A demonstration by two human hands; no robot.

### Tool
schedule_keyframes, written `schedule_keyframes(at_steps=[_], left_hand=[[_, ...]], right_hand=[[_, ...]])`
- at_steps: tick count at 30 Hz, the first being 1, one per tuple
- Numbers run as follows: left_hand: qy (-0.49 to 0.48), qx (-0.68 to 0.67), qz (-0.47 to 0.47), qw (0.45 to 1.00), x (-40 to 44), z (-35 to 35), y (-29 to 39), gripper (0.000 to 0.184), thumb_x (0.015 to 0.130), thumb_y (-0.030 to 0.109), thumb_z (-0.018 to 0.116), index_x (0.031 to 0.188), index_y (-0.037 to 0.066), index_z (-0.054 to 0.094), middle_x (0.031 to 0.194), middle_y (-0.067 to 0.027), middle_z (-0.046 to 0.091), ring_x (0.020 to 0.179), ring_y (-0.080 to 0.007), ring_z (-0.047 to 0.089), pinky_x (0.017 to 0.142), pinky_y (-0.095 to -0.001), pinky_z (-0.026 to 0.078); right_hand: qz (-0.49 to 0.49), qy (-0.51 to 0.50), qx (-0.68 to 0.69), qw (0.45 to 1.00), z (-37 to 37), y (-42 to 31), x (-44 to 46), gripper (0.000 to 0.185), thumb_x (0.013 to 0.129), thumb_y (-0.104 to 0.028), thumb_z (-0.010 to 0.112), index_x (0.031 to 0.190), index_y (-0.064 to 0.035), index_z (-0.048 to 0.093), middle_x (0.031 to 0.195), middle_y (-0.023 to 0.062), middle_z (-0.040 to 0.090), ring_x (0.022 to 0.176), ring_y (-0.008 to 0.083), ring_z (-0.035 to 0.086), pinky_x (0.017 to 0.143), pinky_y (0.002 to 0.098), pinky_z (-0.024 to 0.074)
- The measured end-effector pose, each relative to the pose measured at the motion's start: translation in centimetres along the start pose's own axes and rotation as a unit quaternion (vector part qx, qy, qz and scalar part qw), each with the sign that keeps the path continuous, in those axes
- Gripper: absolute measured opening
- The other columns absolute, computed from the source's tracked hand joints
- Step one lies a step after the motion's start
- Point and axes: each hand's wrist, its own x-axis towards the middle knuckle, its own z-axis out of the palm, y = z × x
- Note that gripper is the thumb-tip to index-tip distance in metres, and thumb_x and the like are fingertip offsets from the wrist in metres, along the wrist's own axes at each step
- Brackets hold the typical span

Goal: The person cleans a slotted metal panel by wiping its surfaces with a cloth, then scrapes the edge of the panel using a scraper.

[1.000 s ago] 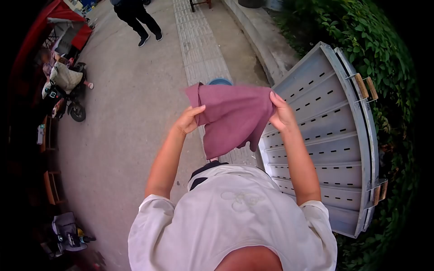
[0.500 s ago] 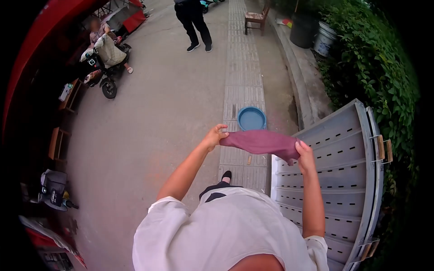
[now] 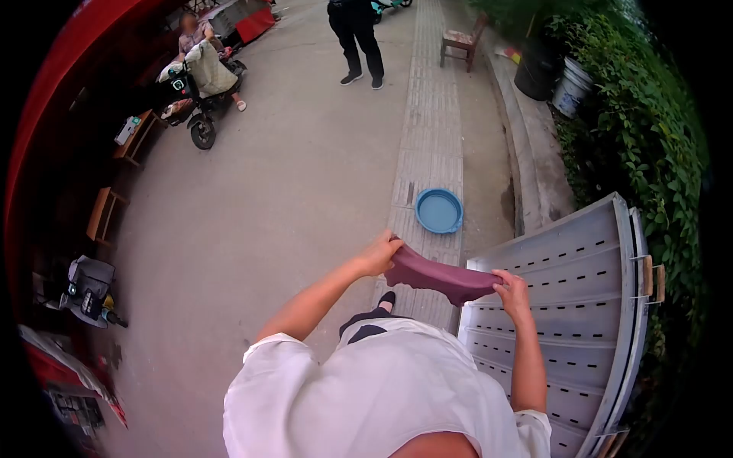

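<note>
A purple-red cloth (image 3: 441, 279) is stretched between my two hands in front of my body, sagging a little, its lower edge uneven. My left hand (image 3: 379, 254) pinches its upper left end. The other end, slightly lower, is gripped in my right hand (image 3: 511, 293), beside the metal panels (image 3: 561, 305) on the right. Beyond the cloth, a round blue basin (image 3: 439, 211) rests on the textured paving strip (image 3: 429, 145), apart from the cloth and both hands.
A person in dark trousers (image 3: 357, 38) stands ahead. Another person (image 3: 195, 34) is by a scooter (image 3: 200, 99) at the upper left. A wooden chair (image 3: 463, 44), a black bin (image 3: 536, 74), a white bucket (image 3: 571, 88) and green bushes (image 3: 649, 122) are at the right.
The view has tilted up, bringing the whole basin into sight. The cloth, spread wide and hanging earlier, is now a narrow band between my hands, which appear lower in the view.
</note>
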Motion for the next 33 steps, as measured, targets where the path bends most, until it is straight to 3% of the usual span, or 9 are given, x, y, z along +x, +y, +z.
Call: schedule_keyframes(at_steps=[2, 9, 12, 15, 18, 21, 26, 31, 33], left_hand=[[0.01, -0.112, -0.175, 0.978, 0.6, 3.1, -2.1, 0.024, 0.076, 0.002, 0.061, 0.1, -0.001, 0.063, 0.102, -0.0184, 0.048, 0.091, -0.0338, 0.056, 0.08, -0.0378, 0.048], [0.069, 0.127, 0.032, 0.989, -0.6, -0.2, -0.6, 0.014, 0.077, 0.006, 0.063, 0.086, -0.003, 0.063, 0.095, -0.0165, 0.056, 0.085, -0.0341, 0.056, 0.076, -0.0382, 0.047], [-0.063, -0.07, -0.024, 0.995, 0.0, -1.6, -2.0, 0.017, 0.074, 0.007, 0.069, 0.088, -0.002, 0.066, 0.099, -0.0127, 0.06, 0.088, -0.0284, 0.059, 0.075, -0.0359, 0.048], [-0.201, -0.396, -0.183, 0.877, 1.7, -5.6, -0.4, 0.014, 0.078, 0.01, 0.069, 0.087, -0.001, 0.065, 0.104, -0.011, 0.063, 0.093, -0.023, 0.061, 0.077, -0.0344, 0.05], [-0.171, -0.56, -0.115, 0.802, 4.6, -7.2, -3.6, 0.029, 0.087, 0.028, 0.063, 0.097, 0.001, 0.064, 0.105, -0.0105, 0.065, 0.096, -0.0209, 0.061, 0.081, -0.037, 0.051], [-0.037, -0.823, -0.018, 0.566, 7.7, -6.7, -0.3, 0.059, 0.09, 0.053, 0.05, 0.119, 0.001, 0.056, 0.119, -0.0145, 0.059, 0.107, -0.0243, 0.058, 0.09, -0.0416, 0.049], [-0.158, -0.846, -0.11, 0.497, 4.5, 1.9, -0.8, 0.084, 0.087, 0.068, 0.037, 0.141, 0.004, 0.031, 0.142, -0.015, 0.037, 0.128, -0.0304, 0.04, 0.103, -0.0501, 0.037], [-0.215, -0.633, -0.287, 0.686, 0.2, 8.6, -3.0, 0.049, 0.092, 0.036, 0.055, 0.123, -0.001, 0.05, 0.12, -0.0138, 0.059, 0.111, -0.0264, 0.057, 0.094, -0.0452, 0.047], [-0.187, -0.637, -0.343, 0.665, -0.5, 10.0, -4.5, 0.038, 0.091, 0.024, 0.057, 0.119, -0.002, 0.052, 0.113, -0.0131, 0.062, 0.104, -0.0256, 0.061, 0.09, -0.0436, 0.049]], right_hand=[[-0.033, 0.041, -0.069, 0.996, 0.6, 1.1, -0.6, 0.023, 0.08, -0.011, 0.065, 0.102, -0.0101, 0.065, 0.092, 0.0136, 0.066, 0.086, 0.0325, 0.061, 0.092, 0.0429, 0.0408], [-0.047, 0.079, -0.062, 0.994, 0.1, 2.3, -3.4, 0.012, 0.083, -0.019, 0.063, 0.09, -0.0098, 0.066, 0.077, 0.0082, 0.063, 0.076, 0.0267, 0.059, 0.081, 0.0386, 0.042], [0.06, -0.011, 0.073, 0.995, -1.6, 1.6, -4.4, 0.01, 0.085, -0.017, 0.061, 0.089, -0.0082, 0.064, 0.075, 0.0057, 0.061, 0.075, 0.0187, 0.058, 0.075, 0.0328, 0.0432], [0.103, -0.092, 0.265, 0.954, -4.1, 1.7, -4.6, 0.012, 0.091, -0.014, 0.055, 0.092, -0.0045, 0.062, 0.082, -0.001, 0.061, 0.08, 0.0102, 0.056, 0.076, 0.0275, 0.0447], [0.074, -0.03, 0.467, 0.881, -7.5, 0.0, -3.3, 0.019, 0.094, -0.021, 0.053, 0.098, -0.0035, 0.06, 0.091, 0.0019, 0.063, 0.088, 0.0151, 0.059, 0.084, 0.0314, 0.0457], [0.018, 0.075, 0.706, 0.704, -7.5, -0.5, -0.4, 0.039, 0.095, -0.037, 0.049, 0.117, -0.0048, 0.053, 0.111, 0.0077, 0.061, 0.104, 0.0201, 0.057, 0.093, 0.0372, 0.0435], [0.19, -0.01, 0.824, 0.534, 1.7, 1.1, -3.4, 0.066, 0.092, -0.046, 0.051, 0.139, -0.0042, 0.034, 0.138, 0.0124, 0.044, 0.128, 0.0278, 0.041, 0.105, 0.0476, 0.0338], [0.378, -0.048, 0.635, 0.673, 11.1, 5.4, -6.1, 0.041, 0.085, -0.013, 0.065, 0.12, 0.0038, 0.052, 0.115, 0.0147, 0.06, 0.104, 0.0265, 0.06, 0.093, 0.0423, 0.0465], [0.384, 0.027, 0.624, 0.68, 13.6, 6.7, -6.7, 0.032, 0.084, -0.009, 0.064, 0.112, 0.0051, 0.057, 0.107, 0.0145, 0.063, 0.096, 0.0257, 0.062, 0.089, 0.0404, 0.0492]])
